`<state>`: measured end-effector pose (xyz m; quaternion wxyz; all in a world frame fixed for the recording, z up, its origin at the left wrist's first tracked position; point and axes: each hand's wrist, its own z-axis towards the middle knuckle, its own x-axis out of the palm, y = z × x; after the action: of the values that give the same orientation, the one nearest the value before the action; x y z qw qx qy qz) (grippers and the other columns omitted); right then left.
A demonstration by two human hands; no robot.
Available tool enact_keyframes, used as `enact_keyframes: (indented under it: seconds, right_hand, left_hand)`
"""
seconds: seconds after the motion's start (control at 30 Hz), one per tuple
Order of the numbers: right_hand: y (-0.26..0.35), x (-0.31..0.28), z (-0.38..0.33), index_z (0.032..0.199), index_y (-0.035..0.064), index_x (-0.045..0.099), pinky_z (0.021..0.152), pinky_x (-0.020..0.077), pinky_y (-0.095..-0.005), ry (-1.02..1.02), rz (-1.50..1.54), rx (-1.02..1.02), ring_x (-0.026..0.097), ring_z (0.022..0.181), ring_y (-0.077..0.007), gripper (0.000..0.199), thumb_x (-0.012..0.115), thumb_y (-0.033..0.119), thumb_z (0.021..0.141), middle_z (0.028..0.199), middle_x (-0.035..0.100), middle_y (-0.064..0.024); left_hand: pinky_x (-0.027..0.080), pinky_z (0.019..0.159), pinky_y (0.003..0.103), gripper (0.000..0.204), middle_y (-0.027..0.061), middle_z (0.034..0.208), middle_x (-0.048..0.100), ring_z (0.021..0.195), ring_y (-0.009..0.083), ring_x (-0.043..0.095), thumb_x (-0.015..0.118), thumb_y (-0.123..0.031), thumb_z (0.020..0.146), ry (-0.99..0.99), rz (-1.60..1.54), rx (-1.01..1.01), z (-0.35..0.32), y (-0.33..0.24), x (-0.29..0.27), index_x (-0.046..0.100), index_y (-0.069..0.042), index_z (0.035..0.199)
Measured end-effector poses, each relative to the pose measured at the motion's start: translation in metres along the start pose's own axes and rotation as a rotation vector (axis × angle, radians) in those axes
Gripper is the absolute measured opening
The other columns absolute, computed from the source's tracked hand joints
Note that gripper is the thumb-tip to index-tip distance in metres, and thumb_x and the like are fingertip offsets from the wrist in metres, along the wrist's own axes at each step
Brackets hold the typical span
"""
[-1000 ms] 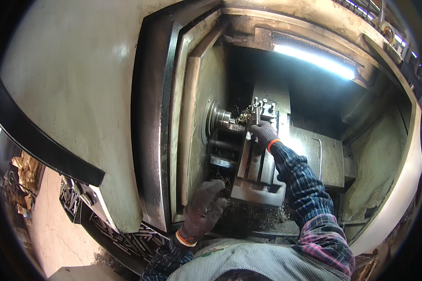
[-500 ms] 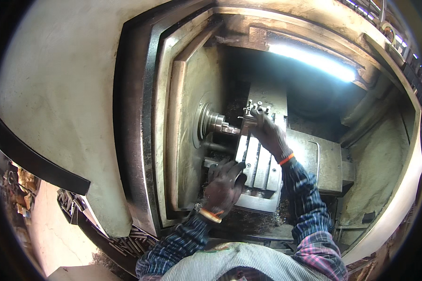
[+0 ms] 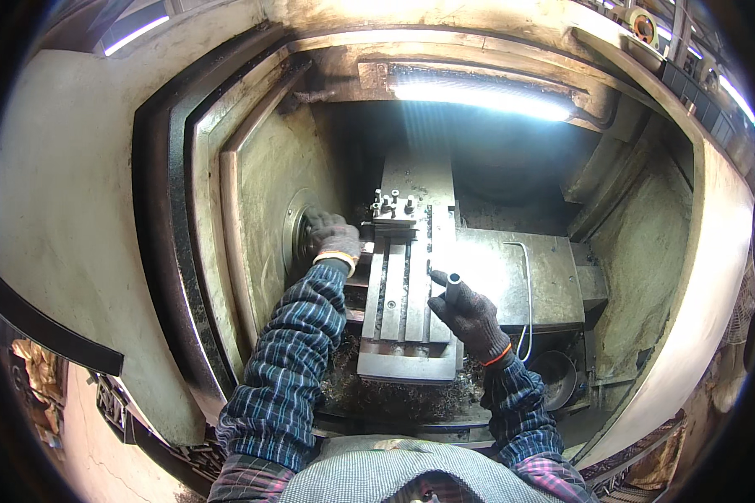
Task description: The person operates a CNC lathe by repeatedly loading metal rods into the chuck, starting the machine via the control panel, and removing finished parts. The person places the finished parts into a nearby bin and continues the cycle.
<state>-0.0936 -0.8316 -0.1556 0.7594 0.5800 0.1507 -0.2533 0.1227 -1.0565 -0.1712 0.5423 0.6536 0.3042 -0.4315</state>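
Observation:
I look into an open lathe enclosure. My left hand [image 3: 334, 236], in a dark work glove, reaches in and closes over the front of the round chuck [image 3: 296, 243] on the left wall; what lies under its fingers is hidden. My right hand [image 3: 471, 317], also gloved, is held over the right side of the grey slide [image 3: 398, 302] and grips a short metal tube [image 3: 454, 285] that stands upright out of the fingers. The tool post [image 3: 393, 207] with its bolts sits just right of my left hand.
Metal chips [image 3: 394, 394] pile up below the slide's front edge. A flat grey block [image 3: 520, 277] with a thin hose lies right of the slide. A bright lamp strip [image 3: 486, 99] runs along the top. The enclosure's door frame [image 3: 164, 251] stands at the left.
My left hand has risen from the lower front up to the chuck. My right hand has drawn back from the chuck and tool post toward me, now with the metal tube in it.

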Motion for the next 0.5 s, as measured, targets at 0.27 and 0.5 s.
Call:
enact_keyframes:
  seconds: [0.27, 0.5]
  right_hand:
    - [0.020, 0.003, 0.023, 0.121, 0.0108, 0.073, 0.076, 0.0564, -0.0363, -0.059, -0.005, -0.085, 0.073, 0.085, -0.0214, 0.037, 0.074, 0.038, 0.095, 0.091, 0.074, -0.0105]
    - [-0.025, 0.072, 0.083, 0.114, 0.0134, 0.073, 0.073, 0.0584, -0.0348, 0.041, 0.057, -0.211, 0.072, 0.095, -0.0239, 0.022, 0.073, 0.024, 0.095, 0.103, 0.074, -0.0115]
  left_hand:
    - [0.055, 0.089, 0.047, 0.041, 0.0159, 0.116, 0.068, 0.107, 0.0369, 0.067, 0.065, -0.037, 0.097, -0.234, -1.061, 0.390, -0.067, -0.043, -0.036, 0.061, -0.017, 0.133]
    - [0.052, 0.066, 0.025, 0.037, 0.0034, 0.094, 0.069, 0.077, 0.0092, 0.063, 0.073, -0.011, 0.094, -0.167, -1.988, -0.102, -0.238, 0.043, -0.067, 0.065, -0.005, 0.129]
